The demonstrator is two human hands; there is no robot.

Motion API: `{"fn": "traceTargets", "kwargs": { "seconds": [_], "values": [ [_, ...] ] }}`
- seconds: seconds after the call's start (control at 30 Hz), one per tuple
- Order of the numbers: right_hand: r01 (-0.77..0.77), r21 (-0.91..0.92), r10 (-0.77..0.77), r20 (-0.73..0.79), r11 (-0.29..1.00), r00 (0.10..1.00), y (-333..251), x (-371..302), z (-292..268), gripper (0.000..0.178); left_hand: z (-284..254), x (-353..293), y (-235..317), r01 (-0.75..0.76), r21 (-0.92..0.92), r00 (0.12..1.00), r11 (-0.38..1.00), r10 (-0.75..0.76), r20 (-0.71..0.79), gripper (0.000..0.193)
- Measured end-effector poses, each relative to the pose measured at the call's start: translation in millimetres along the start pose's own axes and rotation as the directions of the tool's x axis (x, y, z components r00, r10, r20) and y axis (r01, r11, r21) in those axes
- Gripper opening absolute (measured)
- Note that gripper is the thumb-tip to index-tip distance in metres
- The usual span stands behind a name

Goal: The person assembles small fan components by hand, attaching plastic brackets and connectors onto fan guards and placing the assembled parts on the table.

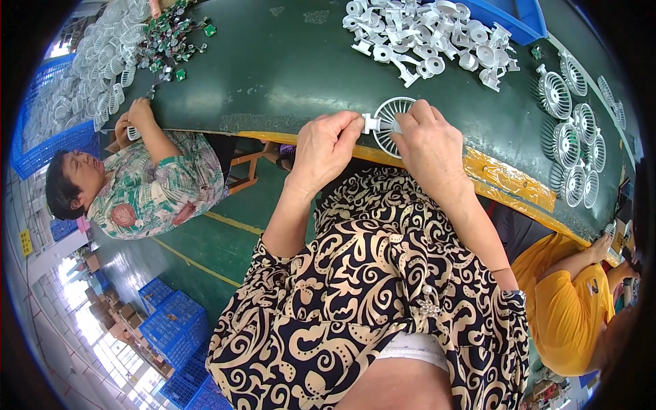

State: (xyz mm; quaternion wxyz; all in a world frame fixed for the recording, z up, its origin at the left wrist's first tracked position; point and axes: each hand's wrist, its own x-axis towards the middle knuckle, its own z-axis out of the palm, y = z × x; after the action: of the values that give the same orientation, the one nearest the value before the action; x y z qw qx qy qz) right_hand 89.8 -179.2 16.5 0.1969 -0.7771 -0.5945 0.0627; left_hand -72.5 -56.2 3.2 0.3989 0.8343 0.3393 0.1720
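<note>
At the near edge of the dark green table, a white round fan grille stands between my hands. A short white plastic neck piece sticks out from the grille's left side. My left hand is closed, with thumb and forefinger pinching that neck piece. My right hand grips the grille from its right side, and its curled fingers cover much of the right half. Whether the neck piece is fixed to the grille or only touching it, I cannot tell.
White plastic brackets lie heaped beyond my hands, beside a blue tray. Finished-looking grilles stand grouped at the right. Small green circuit boards and clear grilles are piled far left. Co-workers sit on both sides.
</note>
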Motion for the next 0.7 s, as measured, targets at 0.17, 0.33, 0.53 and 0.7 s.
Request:
{"fn": "traceTargets", "kwargs": {
  "seconds": [0.17,0.33,0.53,0.7],
  "values": [
    [0.019,-0.04,-0.019,0.006,0.999,1.0,-0.8,2.4,-1.2,0.015,3.9,6.3,19.3,0.115,0.096,0.993,0.989,-0.118,0.024,0.036],
    [0.014,0.022,-0.013,-0.026,1.0,1.0,0.1,2.2,-2.2,0.015,20.7,8.2,16.4,-0.001,0.106,0.998,0.994,0.009,-0.067,0.047],
    [0.052,0.204,-0.025,-0.133,0.978,0.991,4.4,-5.4,-4.5,0.032,20.7,13.1,14.2,-0.016,0.036,0.998,0.999,0.018,-0.054,0.043],
    [-0.037,0.249,0.058,-0.077,0.968,0.995,24.1,-31.5,-26.2,0.049,21.7,21.9,10.4,-0.133,-0.048,0.988,0.99,0.129,-0.082,0.038]
  ]
}}
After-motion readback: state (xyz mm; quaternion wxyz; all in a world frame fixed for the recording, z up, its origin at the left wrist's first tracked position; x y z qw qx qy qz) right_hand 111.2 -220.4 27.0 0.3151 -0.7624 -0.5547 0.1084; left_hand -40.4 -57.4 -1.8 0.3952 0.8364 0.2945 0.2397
